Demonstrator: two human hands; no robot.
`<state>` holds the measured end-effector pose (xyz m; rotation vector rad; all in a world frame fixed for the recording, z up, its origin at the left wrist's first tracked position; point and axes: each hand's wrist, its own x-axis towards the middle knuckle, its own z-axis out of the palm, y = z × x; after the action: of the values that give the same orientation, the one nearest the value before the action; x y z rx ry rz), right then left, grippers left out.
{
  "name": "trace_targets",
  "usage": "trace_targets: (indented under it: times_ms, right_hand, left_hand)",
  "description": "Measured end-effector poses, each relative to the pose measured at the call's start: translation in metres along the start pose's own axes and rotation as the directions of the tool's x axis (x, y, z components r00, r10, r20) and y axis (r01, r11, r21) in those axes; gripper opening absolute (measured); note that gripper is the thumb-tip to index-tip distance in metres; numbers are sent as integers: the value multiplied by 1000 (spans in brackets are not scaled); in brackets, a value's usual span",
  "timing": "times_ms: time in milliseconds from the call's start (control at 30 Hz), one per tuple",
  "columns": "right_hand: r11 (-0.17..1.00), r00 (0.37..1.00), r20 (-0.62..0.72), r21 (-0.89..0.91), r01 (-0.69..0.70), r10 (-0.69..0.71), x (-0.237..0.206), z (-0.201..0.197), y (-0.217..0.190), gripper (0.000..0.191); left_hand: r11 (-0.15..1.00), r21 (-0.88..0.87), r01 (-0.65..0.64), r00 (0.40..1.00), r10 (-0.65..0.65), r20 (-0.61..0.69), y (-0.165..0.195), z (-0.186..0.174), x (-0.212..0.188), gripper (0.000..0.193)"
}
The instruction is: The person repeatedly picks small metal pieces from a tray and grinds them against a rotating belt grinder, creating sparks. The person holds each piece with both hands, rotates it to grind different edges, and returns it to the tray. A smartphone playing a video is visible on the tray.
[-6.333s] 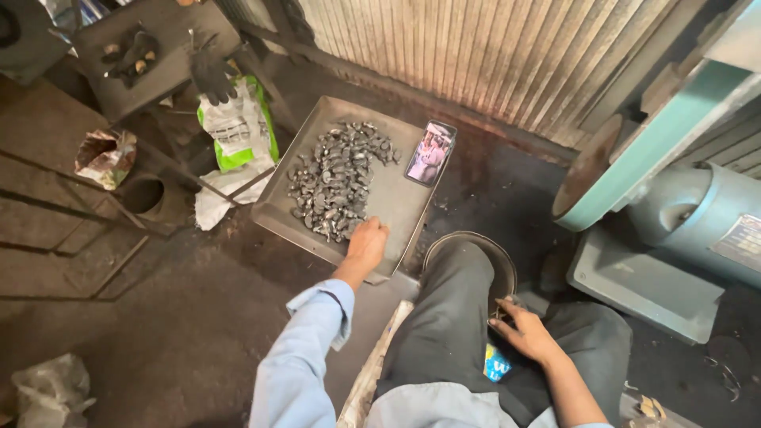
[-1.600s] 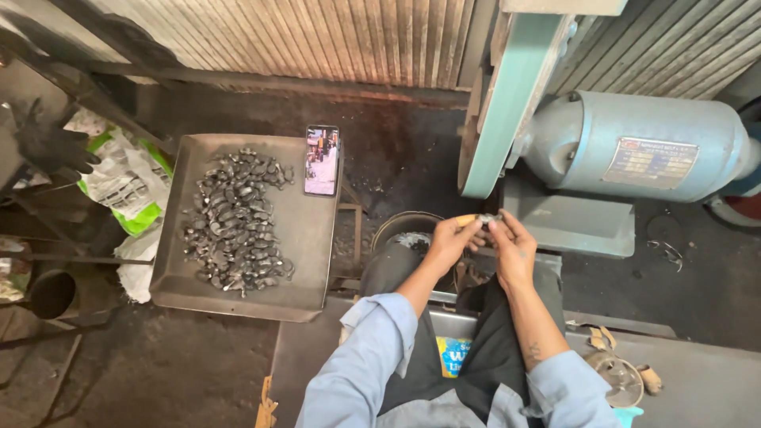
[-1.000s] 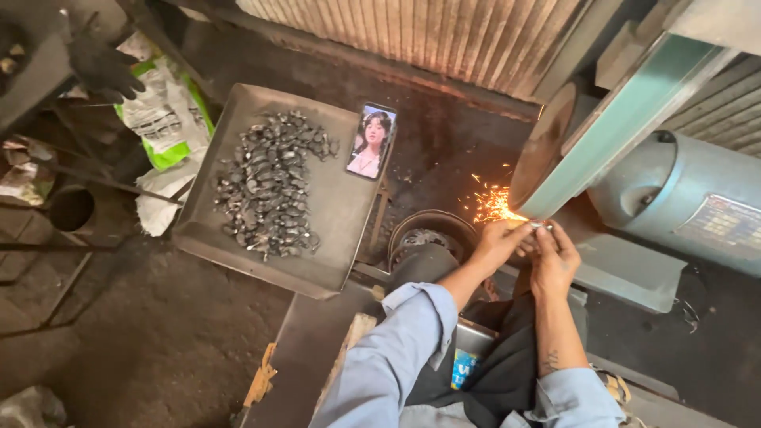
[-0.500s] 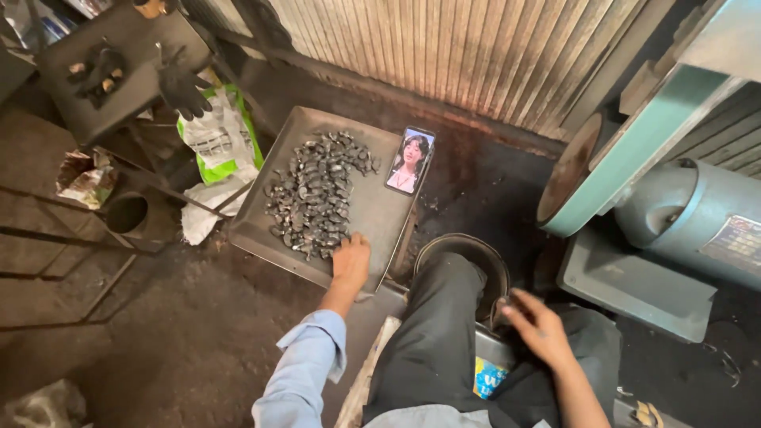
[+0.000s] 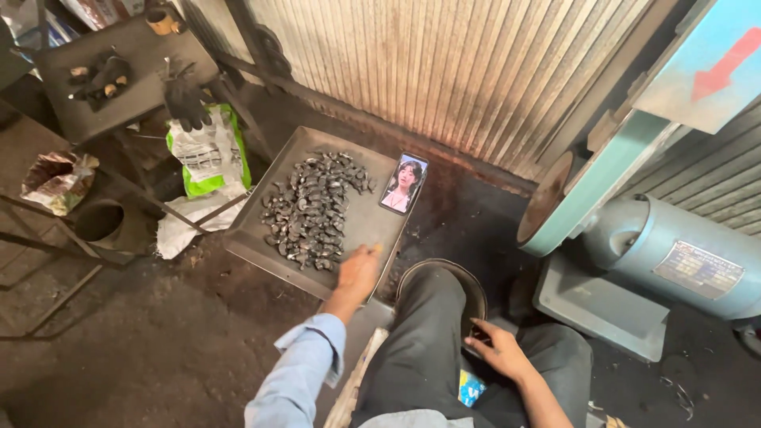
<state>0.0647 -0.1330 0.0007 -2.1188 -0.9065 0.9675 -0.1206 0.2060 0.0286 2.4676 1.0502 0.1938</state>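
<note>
Tray [image 5: 372, 226] taken as landmark: flat, grey metal, lying on the dark floor before a corrugated wall [image 5: 444, 71]. Pile of small dark metal parts [image 5: 309, 210] covers the tray's middle and left. Left hand [image 5: 358, 273] rests at the tray's near edge, fingers loosely spread and pointing toward the pile; it grips nothing that I can see, and the nearest parts lie just beyond the fingertips, whether touching cannot be told. Phone [image 5: 404, 184] with lit screen lies on the tray's far right corner, well apart from that hand. Right hand [image 5: 499, 353] sits right of the tray, on the person's dark trouser leg, fingers partly curled; whether it holds anything cannot be told. Belt grinder [image 5: 587, 190] with a blue-grey motor [image 5: 674, 254] stands right of the tray. Green-and-white bag [image 5: 210, 150] lies left of the tray.
</note>
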Motion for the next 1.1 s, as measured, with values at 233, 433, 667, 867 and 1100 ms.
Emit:
trace_targets:
  times_ms: [233, 433, 667, 867, 1100]
  right_hand:
    - [761, 930, -355, 629, 160, 98, 12, -2, -11, 47]
    - [494, 908, -338, 850, 181, 249, -4, -23, 27, 36]
    - [236, 902, -269, 952, 196, 337, -3, -35, 34, 37]
    - [223, 919, -295, 945, 240, 261, -5, -35, 17, 50]
    - [179, 912, -298, 950, 255, 281, -12, -31, 22, 57]
  left_hand:
    - [896, -333, -292, 942, 330, 63, 161, 36, -40, 35]
    - [720, -359, -594, 783, 620, -49, 224, 90, -71, 40]
    - [679, -701, -217, 908, 405, 111, 208, 126, -56, 44]
    - [464, -885, 47, 921, 323, 218, 210, 136, -45, 42]
    - [654, -609, -449, 858, 506, -90, 210, 119, -59, 34]
